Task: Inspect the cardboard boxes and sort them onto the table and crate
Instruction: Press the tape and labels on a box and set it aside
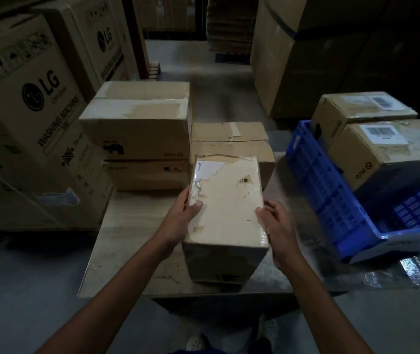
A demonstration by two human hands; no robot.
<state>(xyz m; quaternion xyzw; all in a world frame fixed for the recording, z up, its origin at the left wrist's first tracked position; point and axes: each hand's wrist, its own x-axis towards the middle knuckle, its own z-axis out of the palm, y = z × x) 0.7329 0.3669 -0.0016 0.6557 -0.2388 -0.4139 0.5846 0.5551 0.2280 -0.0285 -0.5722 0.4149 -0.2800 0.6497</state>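
Head view: left grip and right grip clasp taped tan cardboard box.
Seemingly midway: other boxes sit on pale table, in blue plastic crate.

forearms bare | clogs white, perforated | clothing blue

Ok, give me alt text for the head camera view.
The left hand and right hand grip a taped cardboard box by its sides at a table. Behind it are three more boxes; a blue crate at right holds two labelled boxes.
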